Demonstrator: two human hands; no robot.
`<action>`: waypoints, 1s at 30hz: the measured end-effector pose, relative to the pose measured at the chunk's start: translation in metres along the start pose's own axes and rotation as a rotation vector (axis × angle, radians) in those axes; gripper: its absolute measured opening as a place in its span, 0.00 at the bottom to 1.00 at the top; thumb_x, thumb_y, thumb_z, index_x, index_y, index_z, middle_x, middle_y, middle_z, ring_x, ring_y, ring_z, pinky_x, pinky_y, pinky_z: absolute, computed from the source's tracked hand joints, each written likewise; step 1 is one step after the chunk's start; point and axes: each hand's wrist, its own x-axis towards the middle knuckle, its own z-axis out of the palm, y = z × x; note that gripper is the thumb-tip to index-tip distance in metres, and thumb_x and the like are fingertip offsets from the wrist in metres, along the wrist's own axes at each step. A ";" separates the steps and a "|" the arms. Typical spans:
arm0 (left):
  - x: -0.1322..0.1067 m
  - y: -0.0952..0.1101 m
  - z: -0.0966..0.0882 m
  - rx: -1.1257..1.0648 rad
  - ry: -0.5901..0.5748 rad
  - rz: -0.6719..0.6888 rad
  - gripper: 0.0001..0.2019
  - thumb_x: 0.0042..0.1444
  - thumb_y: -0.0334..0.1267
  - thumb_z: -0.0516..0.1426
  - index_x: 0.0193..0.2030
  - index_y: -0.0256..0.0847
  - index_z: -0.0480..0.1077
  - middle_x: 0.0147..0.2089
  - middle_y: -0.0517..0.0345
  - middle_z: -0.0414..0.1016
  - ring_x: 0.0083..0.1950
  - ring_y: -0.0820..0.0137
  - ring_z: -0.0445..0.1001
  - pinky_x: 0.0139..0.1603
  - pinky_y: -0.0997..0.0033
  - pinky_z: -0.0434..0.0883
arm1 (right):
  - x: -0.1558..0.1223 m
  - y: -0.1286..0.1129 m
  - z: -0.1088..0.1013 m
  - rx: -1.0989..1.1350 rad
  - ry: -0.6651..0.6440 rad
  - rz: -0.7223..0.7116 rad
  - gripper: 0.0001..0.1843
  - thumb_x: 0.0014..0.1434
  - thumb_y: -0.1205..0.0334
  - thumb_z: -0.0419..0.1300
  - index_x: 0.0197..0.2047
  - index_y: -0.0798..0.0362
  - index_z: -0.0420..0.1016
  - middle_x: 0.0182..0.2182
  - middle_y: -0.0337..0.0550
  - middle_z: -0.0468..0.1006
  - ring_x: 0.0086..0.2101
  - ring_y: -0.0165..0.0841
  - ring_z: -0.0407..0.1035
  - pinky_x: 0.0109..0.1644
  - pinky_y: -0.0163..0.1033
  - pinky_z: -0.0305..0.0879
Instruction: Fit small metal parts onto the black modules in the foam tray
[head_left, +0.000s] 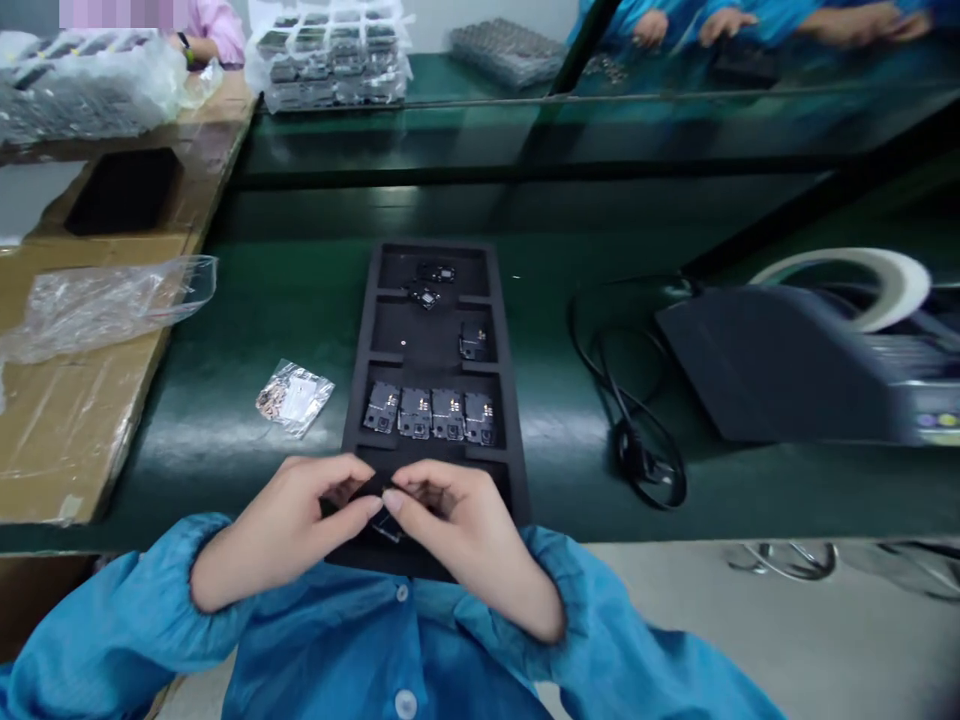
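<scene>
Small dark part [388, 527] at bottom middle of frame, just under fingertips. Left hand [300, 520] and right hand [457, 520] close together, fingers bent in; cannot tell if they grip anything. Black tray [511, 410] under hands, reaching up middle of frame. Four flat parts [415, 412] in row inside. Little clear bag [296, 398] left of center. Black cord [622, 440], dark machine [787, 370] at right.

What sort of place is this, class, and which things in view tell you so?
Probably an electronics assembly workshop: small dark components sit in a black compartmented tray, and wrapped stacks of trayed parts stand behind the green workbench.
</scene>
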 end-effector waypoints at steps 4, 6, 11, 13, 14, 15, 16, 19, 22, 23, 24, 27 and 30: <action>-0.008 0.001 0.004 0.269 -0.105 0.137 0.09 0.68 0.40 0.54 0.48 0.45 0.74 0.42 0.58 0.80 0.40 0.68 0.79 0.38 0.73 0.71 | -0.020 -0.002 -0.008 -0.253 -0.102 -0.102 0.04 0.60 0.68 0.65 0.33 0.52 0.81 0.29 0.36 0.80 0.30 0.34 0.75 0.36 0.33 0.68; -0.008 0.001 0.007 0.321 -0.151 0.183 0.09 0.69 0.38 0.52 0.49 0.45 0.73 0.43 0.58 0.80 0.41 0.68 0.79 0.41 0.72 0.72 | -0.026 -0.001 -0.013 -0.297 -0.108 -0.141 0.05 0.59 0.70 0.66 0.32 0.51 0.80 0.28 0.34 0.80 0.29 0.33 0.75 0.36 0.33 0.67; -0.002 0.001 0.015 0.352 -0.127 0.224 0.09 0.69 0.37 0.53 0.52 0.47 0.71 0.46 0.60 0.80 0.43 0.70 0.80 0.45 0.73 0.74 | -0.030 0.008 -0.024 -0.336 -0.071 -0.200 0.07 0.62 0.68 0.65 0.32 0.51 0.79 0.28 0.35 0.80 0.28 0.32 0.74 0.32 0.33 0.63; 0.002 0.003 0.018 0.316 -0.078 0.231 0.09 0.68 0.37 0.54 0.52 0.48 0.71 0.47 0.62 0.80 0.45 0.71 0.80 0.46 0.75 0.74 | -0.029 0.011 -0.029 -0.315 -0.043 -0.232 0.07 0.64 0.67 0.64 0.33 0.51 0.79 0.29 0.36 0.80 0.28 0.32 0.73 0.32 0.34 0.63; 0.004 0.005 0.020 0.298 -0.052 0.234 0.08 0.68 0.37 0.55 0.51 0.48 0.71 0.47 0.63 0.80 0.45 0.72 0.80 0.46 0.77 0.74 | -0.028 0.012 -0.031 -0.303 -0.030 -0.251 0.07 0.65 0.67 0.63 0.34 0.51 0.79 0.30 0.37 0.80 0.28 0.33 0.74 0.33 0.34 0.64; 0.007 0.008 0.021 0.283 -0.028 0.238 0.07 0.68 0.36 0.55 0.50 0.48 0.71 0.47 0.64 0.81 0.44 0.73 0.80 0.45 0.78 0.73 | -0.027 0.012 -0.034 -0.297 -0.016 -0.273 0.07 0.65 0.66 0.63 0.34 0.52 0.79 0.30 0.37 0.80 0.28 0.33 0.74 0.33 0.34 0.65; 0.010 0.010 0.022 0.276 -0.003 0.244 0.07 0.67 0.36 0.56 0.49 0.48 0.72 0.46 0.64 0.81 0.44 0.74 0.80 0.45 0.78 0.73 | -0.026 0.013 -0.036 -0.293 0.002 -0.297 0.07 0.65 0.66 0.63 0.34 0.51 0.80 0.30 0.37 0.80 0.28 0.33 0.74 0.33 0.34 0.66; 0.024 0.020 0.020 0.283 0.052 0.264 0.05 0.66 0.36 0.57 0.47 0.46 0.73 0.44 0.64 0.81 0.42 0.74 0.80 0.45 0.78 0.73 | -0.018 0.014 -0.045 -0.294 0.073 -0.346 0.05 0.65 0.64 0.64 0.36 0.51 0.80 0.32 0.37 0.81 0.30 0.34 0.76 0.36 0.34 0.69; 0.055 0.030 0.007 0.299 0.087 0.244 0.06 0.65 0.38 0.58 0.45 0.44 0.75 0.42 0.62 0.82 0.40 0.71 0.80 0.44 0.75 0.74 | -0.007 0.017 -0.063 -0.286 0.118 -0.345 0.11 0.65 0.61 0.64 0.50 0.51 0.79 0.40 0.41 0.82 0.36 0.36 0.77 0.43 0.37 0.72; 0.070 0.032 0.000 0.304 0.109 0.225 0.07 0.64 0.40 0.58 0.45 0.43 0.76 0.41 0.61 0.82 0.39 0.70 0.80 0.42 0.74 0.74 | -0.002 0.020 -0.071 -0.295 0.166 -0.359 0.15 0.65 0.60 0.65 0.54 0.52 0.77 0.43 0.42 0.81 0.37 0.37 0.76 0.44 0.38 0.73; 0.087 0.035 -0.007 0.311 0.146 0.197 0.09 0.63 0.42 0.58 0.46 0.43 0.76 0.41 0.59 0.82 0.38 0.69 0.79 0.41 0.73 0.74 | 0.002 0.024 -0.080 -0.317 0.243 -0.386 0.17 0.65 0.59 0.64 0.56 0.53 0.75 0.43 0.43 0.81 0.37 0.37 0.76 0.44 0.39 0.73; 0.146 0.041 -0.029 0.318 0.210 0.098 0.13 0.61 0.43 0.59 0.48 0.39 0.76 0.36 0.57 0.81 0.29 0.70 0.76 0.34 0.71 0.72 | 0.011 0.044 -0.108 -0.454 0.522 -0.481 0.10 0.65 0.60 0.62 0.49 0.53 0.77 0.35 0.42 0.79 0.31 0.36 0.72 0.39 0.41 0.70; 0.201 0.043 -0.041 0.391 0.100 0.011 0.13 0.60 0.40 0.60 0.48 0.37 0.77 0.31 0.58 0.79 0.25 0.72 0.72 0.29 0.72 0.68 | 0.014 0.066 -0.128 -0.533 0.621 -0.465 0.07 0.66 0.60 0.60 0.43 0.53 0.77 0.30 0.40 0.77 0.28 0.35 0.70 0.35 0.41 0.68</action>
